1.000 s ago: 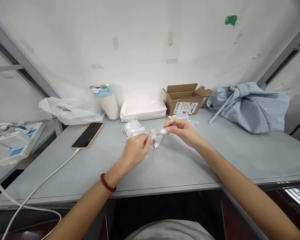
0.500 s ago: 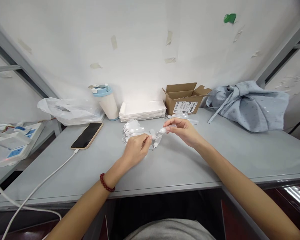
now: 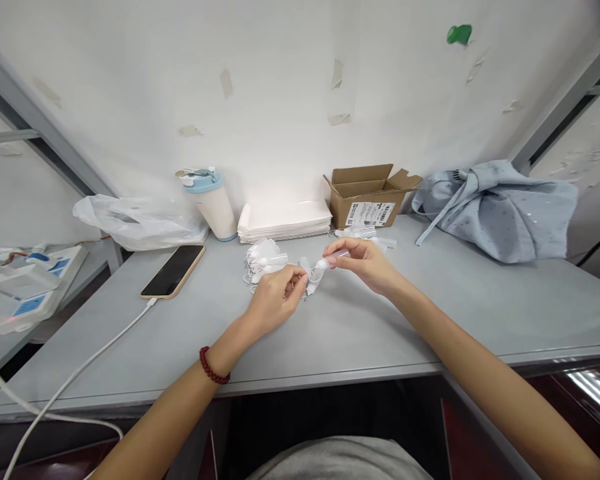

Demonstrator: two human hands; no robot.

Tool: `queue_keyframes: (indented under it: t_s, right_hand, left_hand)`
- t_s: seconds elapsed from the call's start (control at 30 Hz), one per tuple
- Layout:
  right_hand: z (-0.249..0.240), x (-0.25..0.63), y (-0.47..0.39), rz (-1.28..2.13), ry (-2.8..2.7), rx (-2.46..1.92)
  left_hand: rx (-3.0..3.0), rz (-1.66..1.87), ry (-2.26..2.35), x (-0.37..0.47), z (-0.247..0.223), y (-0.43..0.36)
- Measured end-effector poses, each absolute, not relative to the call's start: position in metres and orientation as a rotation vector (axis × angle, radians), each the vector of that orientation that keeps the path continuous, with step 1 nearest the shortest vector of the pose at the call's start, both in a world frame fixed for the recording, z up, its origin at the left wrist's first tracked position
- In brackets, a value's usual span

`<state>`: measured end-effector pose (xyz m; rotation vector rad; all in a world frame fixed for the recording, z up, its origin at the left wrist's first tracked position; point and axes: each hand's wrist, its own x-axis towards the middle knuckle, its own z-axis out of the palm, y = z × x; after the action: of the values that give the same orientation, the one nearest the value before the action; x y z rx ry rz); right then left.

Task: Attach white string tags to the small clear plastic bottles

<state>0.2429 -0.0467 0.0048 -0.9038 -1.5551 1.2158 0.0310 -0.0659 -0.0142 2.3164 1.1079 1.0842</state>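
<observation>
My right hand (image 3: 359,260) pinches a small clear tube with a white end (image 3: 324,264) between thumb and fingertips, tilted above the desk. Just to its left, my left hand (image 3: 276,294) is closed in a pinch at a thin line or cord by the tube's white end; exactly what its fingertips grip is too small to make out. Beneath and between the hands lies another white-and-clear piece (image 3: 313,285). Beyond my left hand sits a pile of similar white pieces with thin loops (image 3: 261,255). More clear tubes (image 3: 363,232) lie behind my right hand.
On the grey desk (image 3: 380,333), a stack of white paper packets (image 3: 285,221), an open cardboard box (image 3: 364,203) and a tumbler (image 3: 214,207) stand along the wall. A charging phone (image 3: 173,271) and plastic bag (image 3: 140,223) are left; a blue-grey cloth bag (image 3: 505,213) is right.
My right hand has turned slightly and moved a little left, and more of the clear tube shows above its fingers. My left hand has barely moved.
</observation>
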Motion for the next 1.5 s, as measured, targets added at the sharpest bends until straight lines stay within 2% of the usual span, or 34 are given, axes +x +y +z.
queue_keyframes:
  t_s: [1.5]
  right_hand:
    - [0.0042, 0.2412, -0.0487, 1.202, -1.701, -0.925]
  left_hand:
    - [2.465, 1.122, 1.050, 0.0301, -0.0156, -0.0645]
